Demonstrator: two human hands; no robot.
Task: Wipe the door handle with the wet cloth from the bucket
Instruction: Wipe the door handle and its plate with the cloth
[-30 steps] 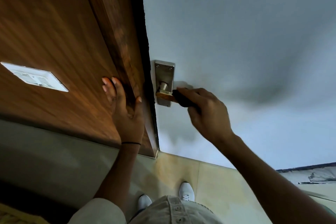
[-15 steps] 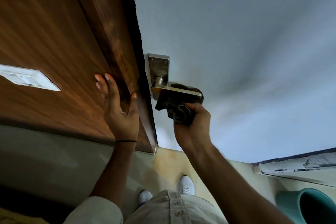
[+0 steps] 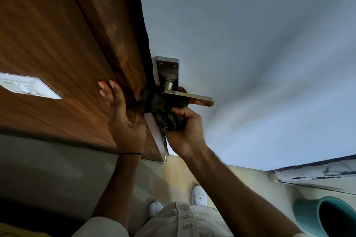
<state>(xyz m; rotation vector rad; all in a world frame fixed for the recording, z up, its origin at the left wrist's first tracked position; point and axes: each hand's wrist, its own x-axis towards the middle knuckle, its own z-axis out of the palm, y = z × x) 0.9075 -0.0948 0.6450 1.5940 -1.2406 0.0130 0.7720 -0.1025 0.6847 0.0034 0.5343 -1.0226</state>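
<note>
Starting at the far left, a white switch plate sits in the brown wood panel. Next comes the left hand, fingers spread and pressed flat against the wood beside the door's edge, holding nothing and seemingly steadying the door. Just right of it, the dark wet cloth is bunched against the inner end of the door handle, under the metal backplate. The right hand is closed around that cloth from below, fingers curled into the wad. The handle's long axis runs out to the right from the plate, and its bare outer end lies up and to the right of the right hand, well clear of the cloth. So the right hand is the nearer one, and the uncovered length probably needs a stroke rightward along that axis. At the far right, low down, stands the teal bucket.
</note>
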